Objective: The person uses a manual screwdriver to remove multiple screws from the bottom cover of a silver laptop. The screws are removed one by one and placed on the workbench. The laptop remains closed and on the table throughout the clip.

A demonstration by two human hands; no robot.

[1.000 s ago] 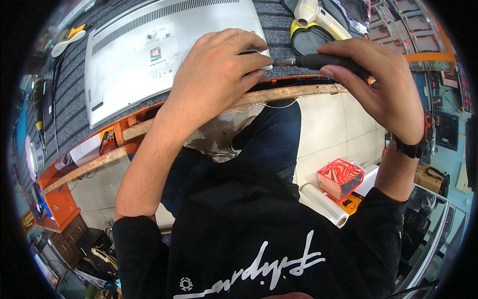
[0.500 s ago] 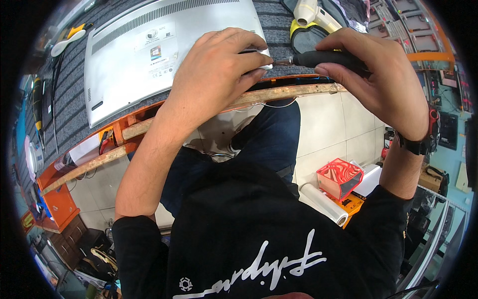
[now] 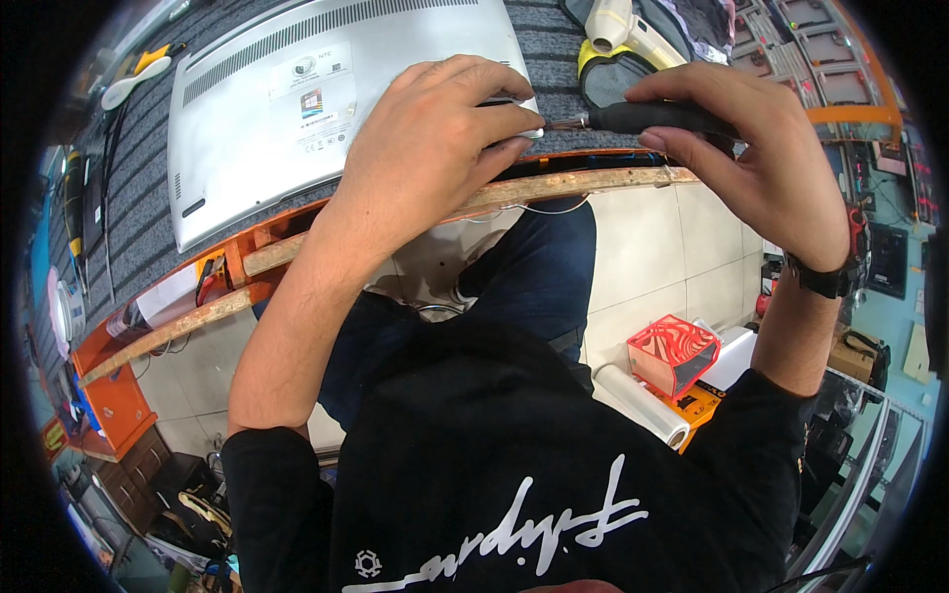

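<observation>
A silver laptop (image 3: 259, 138) lies bottom side up on the ribbed grey mat. My left hand (image 3: 440, 138) rests across its near right corner, with the fingers bent over the edge and the thumb along the near side, gripping it. In my right hand (image 3: 756, 148) is a screwdriver with a thick black handle (image 3: 657, 118), held sideways between thumb and fingers. Its metal shaft (image 3: 568, 125) points left at the laptop's corner, close to my left fingertips. Whether the tip touches the laptop, I cannot tell.
Beyond my right hand lies a cream heat-gun-like tool (image 3: 633, 35) on a grey and yellow cloth piece (image 3: 618, 79). A white spoon (image 3: 136, 84) and a yellow-black screwdriver (image 3: 74, 203) lie at the left. The wooden table edge (image 3: 554, 186) runs just below my hands.
My right hand and the screwdriver have shifted slightly to the right, and the thumb has moved along the handle. My left hand and the laptop stay almost where they were.
</observation>
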